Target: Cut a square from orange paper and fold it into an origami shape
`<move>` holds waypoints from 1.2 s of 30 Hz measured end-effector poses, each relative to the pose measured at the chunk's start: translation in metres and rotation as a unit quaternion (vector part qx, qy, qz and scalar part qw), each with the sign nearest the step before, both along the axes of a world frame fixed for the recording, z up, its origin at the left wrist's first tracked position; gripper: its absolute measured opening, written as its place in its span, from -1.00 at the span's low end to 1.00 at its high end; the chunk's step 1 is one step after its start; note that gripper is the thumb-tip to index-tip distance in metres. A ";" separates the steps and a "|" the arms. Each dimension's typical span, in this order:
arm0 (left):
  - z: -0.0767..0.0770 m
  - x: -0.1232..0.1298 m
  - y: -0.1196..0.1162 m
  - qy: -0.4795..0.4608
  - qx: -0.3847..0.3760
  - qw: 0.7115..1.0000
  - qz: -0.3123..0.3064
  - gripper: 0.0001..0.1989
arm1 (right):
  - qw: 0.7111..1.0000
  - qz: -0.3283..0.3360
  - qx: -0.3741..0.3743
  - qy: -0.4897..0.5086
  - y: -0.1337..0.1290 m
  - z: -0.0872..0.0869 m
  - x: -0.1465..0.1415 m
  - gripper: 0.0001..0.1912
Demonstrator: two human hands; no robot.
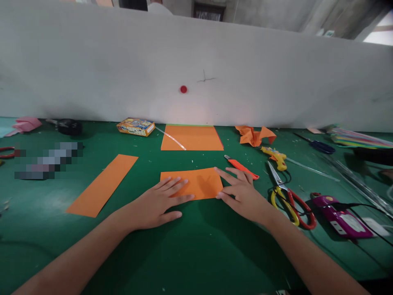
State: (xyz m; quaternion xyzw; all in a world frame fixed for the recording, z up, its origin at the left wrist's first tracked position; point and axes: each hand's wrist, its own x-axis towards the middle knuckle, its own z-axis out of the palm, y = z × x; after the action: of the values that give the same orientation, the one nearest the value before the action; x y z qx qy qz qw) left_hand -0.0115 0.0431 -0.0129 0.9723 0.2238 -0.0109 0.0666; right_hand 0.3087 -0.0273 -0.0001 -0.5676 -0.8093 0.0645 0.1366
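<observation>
Green table [196, 254]; white partition [123, 61] behind, red dot [183, 89].

Odds and ends spread over the green-covered table [196, 254].

Beyond the hands lies a flat orange paper sheet [192, 137], a yellow cardboard box [135, 126] to its left and a crumpled orange paper [254, 135] to its right. Left of the hands sits a long orange paper strip [102, 184]. To their right: an orange utility knife [241, 166], a yellow glue gun [275, 157], red-and-yellow-handled scissors [288, 197], and a purple device [340, 215].
</observation>
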 end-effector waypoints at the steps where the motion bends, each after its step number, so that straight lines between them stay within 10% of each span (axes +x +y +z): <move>1: 0.000 0.000 0.000 -0.002 0.000 1.000 -0.001 -0.43 | 1.000 0.000 0.002 -0.002 0.000 0.000 0.002 -0.62; 19: -0.004 -0.001 0.001 -0.025 0.012 0.999 -0.014 -0.42 | 1.000 -0.009 0.001 -0.005 0.006 -0.004 0.017 -0.53; 29: 0.000 0.001 0.000 -0.020 0.005 1.000 -0.012 -0.43 | 0.997 0.073 0.000 0.023 0.005 -0.011 -0.015 -0.86; 36: 0.000 0.001 0.000 -0.030 0.005 0.999 -0.015 -0.42 | 0.994 0.104 -0.020 -0.001 0.006 -0.015 -0.016 -0.54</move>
State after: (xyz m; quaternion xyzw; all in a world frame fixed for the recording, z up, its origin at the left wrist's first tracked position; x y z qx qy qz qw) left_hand -0.0105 0.0429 -0.0131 0.9758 0.2070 0.0185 0.0682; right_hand 0.2923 -0.0214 -0.0151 -0.4832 -0.8626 0.0943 0.1168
